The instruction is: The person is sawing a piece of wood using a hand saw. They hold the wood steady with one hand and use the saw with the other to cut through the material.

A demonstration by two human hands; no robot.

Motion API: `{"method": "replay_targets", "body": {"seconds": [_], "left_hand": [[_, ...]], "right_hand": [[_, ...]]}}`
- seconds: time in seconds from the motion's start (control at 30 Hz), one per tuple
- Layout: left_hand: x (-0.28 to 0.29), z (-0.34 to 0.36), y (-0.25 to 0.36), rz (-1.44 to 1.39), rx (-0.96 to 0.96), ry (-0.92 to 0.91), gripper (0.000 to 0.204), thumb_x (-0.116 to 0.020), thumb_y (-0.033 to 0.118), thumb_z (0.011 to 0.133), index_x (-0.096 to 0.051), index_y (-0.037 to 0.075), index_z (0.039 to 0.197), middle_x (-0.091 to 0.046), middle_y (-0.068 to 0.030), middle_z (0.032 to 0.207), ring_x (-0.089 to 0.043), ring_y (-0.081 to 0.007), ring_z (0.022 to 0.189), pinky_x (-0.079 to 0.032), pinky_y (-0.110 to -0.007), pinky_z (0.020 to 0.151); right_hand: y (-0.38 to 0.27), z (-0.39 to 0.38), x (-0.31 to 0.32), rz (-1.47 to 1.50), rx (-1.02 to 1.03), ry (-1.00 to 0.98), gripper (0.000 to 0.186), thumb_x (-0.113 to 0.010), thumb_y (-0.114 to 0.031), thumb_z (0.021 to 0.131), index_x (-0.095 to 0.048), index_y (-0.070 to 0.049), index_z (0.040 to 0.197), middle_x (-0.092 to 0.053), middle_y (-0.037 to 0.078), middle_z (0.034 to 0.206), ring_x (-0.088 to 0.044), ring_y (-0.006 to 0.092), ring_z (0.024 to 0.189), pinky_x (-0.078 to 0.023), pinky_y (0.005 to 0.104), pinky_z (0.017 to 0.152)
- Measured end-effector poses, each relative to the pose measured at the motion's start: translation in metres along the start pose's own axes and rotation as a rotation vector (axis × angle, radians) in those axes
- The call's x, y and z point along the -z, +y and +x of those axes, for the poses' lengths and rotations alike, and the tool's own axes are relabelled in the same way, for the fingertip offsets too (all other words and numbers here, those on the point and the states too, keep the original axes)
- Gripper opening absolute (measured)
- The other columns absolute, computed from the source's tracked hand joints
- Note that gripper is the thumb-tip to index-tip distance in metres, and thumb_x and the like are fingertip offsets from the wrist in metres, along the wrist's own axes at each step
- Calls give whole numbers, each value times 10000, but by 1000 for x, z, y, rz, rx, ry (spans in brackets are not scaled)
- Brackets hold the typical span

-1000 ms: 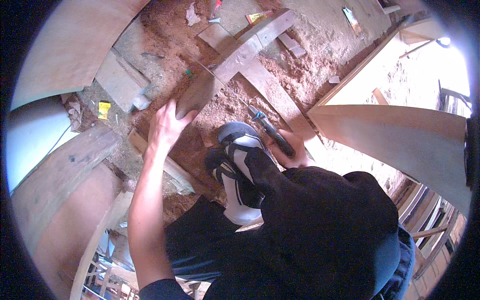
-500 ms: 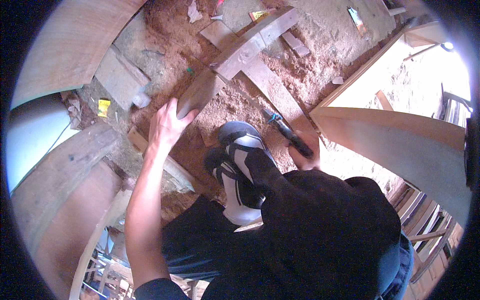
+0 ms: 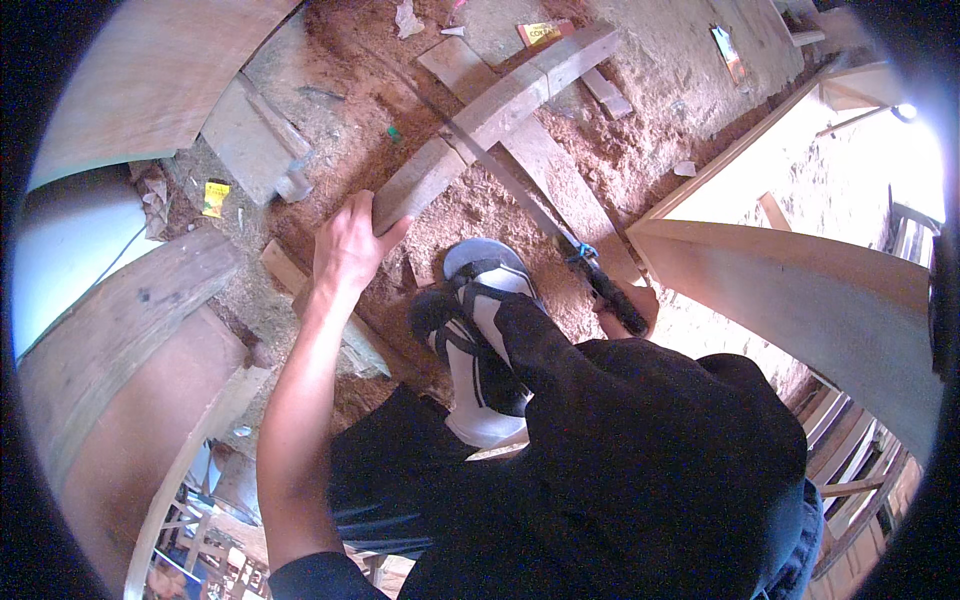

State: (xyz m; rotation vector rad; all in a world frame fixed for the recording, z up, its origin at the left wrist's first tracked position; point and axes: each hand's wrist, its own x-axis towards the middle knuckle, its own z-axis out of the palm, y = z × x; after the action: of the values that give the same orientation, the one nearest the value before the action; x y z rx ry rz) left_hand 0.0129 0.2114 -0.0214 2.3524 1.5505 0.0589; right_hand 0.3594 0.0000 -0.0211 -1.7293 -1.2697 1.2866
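Note:
My left hand [image 3: 350,245] grips the lower end of a long wooden beam [image 3: 540,85], which rests across flat boards [image 3: 545,165] on the sawdust-covered floor. A handsaw blade [image 3: 510,190] lies across the beam at a cut line. My right hand [image 3: 625,305] is closed on the saw's black handle [image 3: 615,295], which has blue wrapping near the blade. My feet in grey flip-flops [image 3: 480,270] are just below the beam, close to the saw.
Curved plywood panels [image 3: 130,80] and weathered planks [image 3: 120,290] line the left. A pale wooden frame [image 3: 770,250] stands on the right, above stacked slats [image 3: 850,460]. Boards [image 3: 240,140], wood offcuts and scattered scraps, including a yellow packet [image 3: 215,198], lie on the dusty floor.
My right hand and the saw have moved down and to the right, drawing the blade along the beam. My left hand and the beam appear shifted slightly right, along with the whole view.

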Motion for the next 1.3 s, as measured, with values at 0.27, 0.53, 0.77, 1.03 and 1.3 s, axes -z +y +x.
{"method": "replay_targets", "body": {"seconds": [0.27, 0.53, 0.77, 1.03, 1.3], "left_hand": [[-6, -11, 11, 74, -44, 41, 491, -718, 424, 806, -522, 36, 1033, -617, -161, 944, -642, -330, 872, -537, -429, 754], [-11, -17, 18, 144, -110, 141, 428, -709, 342, 815, -506, 54, 1058, -578, -134, 995, -610, -304, 944, -517, -417, 788], [-15, -25, 11, 105, -36, 6, 484, -706, 310, 817, -480, 41, 1151, -574, -139, 1119, -599, -298, 1024, -514, -388, 885], [-13, -27, 6, 93, -37, 36, 507, -710, 304, 807, -482, 41, 1175, -582, -132, 1173, -585, -290, 1081, -505, -387, 914], [-23, -28, -1, 58, -70, 84, 435, -645, 299, 860, -507, 37, 1178, -594, -127, 1124, -602, -283, 1027, -520, -394, 878]], "right_hand": [[-16, 10, -12, 18, -6, -23, 133, -635, -176, 767, -630, -54, 822, -544, 1, 624, -515, 105, 542, -389, 263, 498], [-75, 37, -25, 158, -201, -11, 136, -624, -184, 776, -620, -53, 810, -524, -8, 626, -489, 89, 550, -365, 249, 496], [-7, 56, -34, 11, 147, 18, 203, -643, -246, 846, -608, -47, 859, -540, -3, 663, -489, 108, 568, -397, 277, 523], [-17, 64, -45, 564, 149, -158, 189, -691, -210, 861, -630, -50, 941, -563, 41, 762, -543, 187, 691, -450, 321, 643], [0, 83, -45, -197, 518, 151, 218, -722, -177, 831, -634, -37, 973, -591, 46, 818, -561, 192, 748, -457, 307, 698]]}}
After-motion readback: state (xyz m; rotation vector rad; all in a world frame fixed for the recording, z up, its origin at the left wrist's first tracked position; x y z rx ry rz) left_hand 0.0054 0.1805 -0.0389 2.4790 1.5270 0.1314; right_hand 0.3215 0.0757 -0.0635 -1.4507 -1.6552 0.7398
